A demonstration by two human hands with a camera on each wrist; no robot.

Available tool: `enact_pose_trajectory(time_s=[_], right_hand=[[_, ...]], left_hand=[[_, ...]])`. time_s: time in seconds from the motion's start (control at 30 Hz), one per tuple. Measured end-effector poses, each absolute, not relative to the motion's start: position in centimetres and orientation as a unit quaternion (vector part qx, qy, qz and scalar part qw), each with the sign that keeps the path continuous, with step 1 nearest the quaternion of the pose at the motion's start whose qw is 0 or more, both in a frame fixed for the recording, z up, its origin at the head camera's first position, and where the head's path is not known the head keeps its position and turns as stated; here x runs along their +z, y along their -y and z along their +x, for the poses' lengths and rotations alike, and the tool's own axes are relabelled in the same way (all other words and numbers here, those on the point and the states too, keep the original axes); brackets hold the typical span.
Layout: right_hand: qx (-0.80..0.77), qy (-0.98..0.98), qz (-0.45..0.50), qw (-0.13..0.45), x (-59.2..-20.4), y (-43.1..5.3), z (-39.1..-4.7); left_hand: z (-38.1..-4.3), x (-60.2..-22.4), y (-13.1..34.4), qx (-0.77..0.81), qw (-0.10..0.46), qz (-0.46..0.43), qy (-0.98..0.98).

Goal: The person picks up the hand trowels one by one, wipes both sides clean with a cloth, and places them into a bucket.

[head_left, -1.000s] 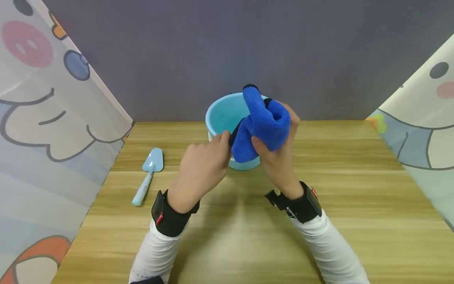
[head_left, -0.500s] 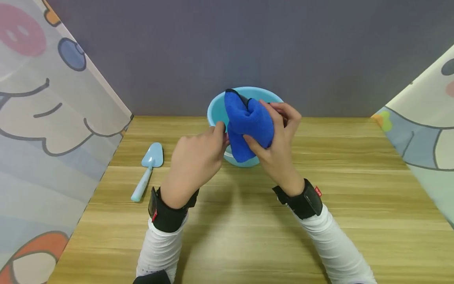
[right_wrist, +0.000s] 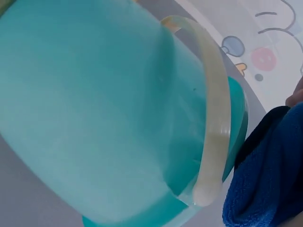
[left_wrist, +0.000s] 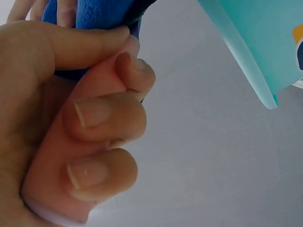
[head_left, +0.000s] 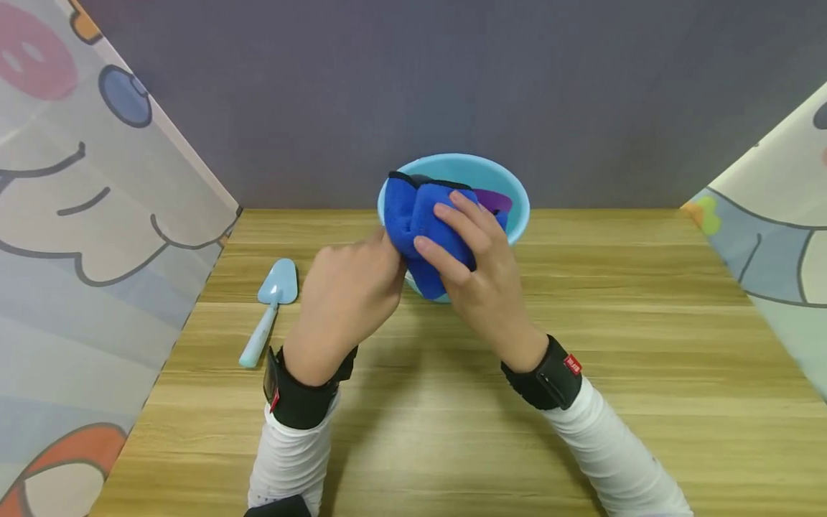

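Note:
My left hand [head_left: 352,294] grips the pink handle [left_wrist: 78,137] of a toy garden tool, fingers curled round it. The tool's purple head [head_left: 492,199] shows beyond a blue plush cloth [head_left: 439,222] with black edging; the cloth hides the middle, and the head's full shape is covered. Over that cloth my right hand [head_left: 481,276] holds it wrapped round the tool, fingers bent across its top. Both hands are above the near rim of a light blue bucket [head_left: 452,164]. In the right wrist view the cloth [right_wrist: 270,170] hangs beside the bucket [right_wrist: 94,109].
A light blue toy trowel [head_left: 274,305] lies on the wooden table [head_left: 614,287], left of the hands. The bucket has a pale handle [right_wrist: 215,123] folded against its side. A grey wall [head_left: 413,79] stands behind, with cartoon-printed panels [head_left: 129,237] on the sides.
The right hand has turned over the cloth, its fingers now on top. The cloth has shifted left towards the left hand, uncovering the tool's purple head. The trowel has stayed put.

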State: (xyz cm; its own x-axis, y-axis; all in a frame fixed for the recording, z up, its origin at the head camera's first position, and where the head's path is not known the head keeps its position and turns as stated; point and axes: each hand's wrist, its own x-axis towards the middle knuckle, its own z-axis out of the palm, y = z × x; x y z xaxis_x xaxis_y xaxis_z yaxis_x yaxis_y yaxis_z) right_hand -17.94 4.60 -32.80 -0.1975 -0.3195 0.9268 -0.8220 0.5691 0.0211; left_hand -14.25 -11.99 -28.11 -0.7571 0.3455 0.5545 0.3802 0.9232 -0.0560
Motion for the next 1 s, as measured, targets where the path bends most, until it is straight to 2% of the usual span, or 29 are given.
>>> enact_pose_trajectory(time_s=[0.3,0.7,1.0], right_hand=[[0.213,0.763,0.408,0.454,-32.4,-5.2,-17.6],[0.182,0.787,0.340,0.482,-32.4,-5.5,-17.5],[0.202,0.788,0.326,0.481,-32.1,-6.1,-18.1]], left_hand=[[-14.1,-27.8,12.3,-0.040,0.284,-0.196,0.938],[-14.2,-27.6,12.2,-0.053,0.309,-0.212,0.926],[-14.3,-27.7,11.7,-0.025,0.334,-0.223,0.916]])
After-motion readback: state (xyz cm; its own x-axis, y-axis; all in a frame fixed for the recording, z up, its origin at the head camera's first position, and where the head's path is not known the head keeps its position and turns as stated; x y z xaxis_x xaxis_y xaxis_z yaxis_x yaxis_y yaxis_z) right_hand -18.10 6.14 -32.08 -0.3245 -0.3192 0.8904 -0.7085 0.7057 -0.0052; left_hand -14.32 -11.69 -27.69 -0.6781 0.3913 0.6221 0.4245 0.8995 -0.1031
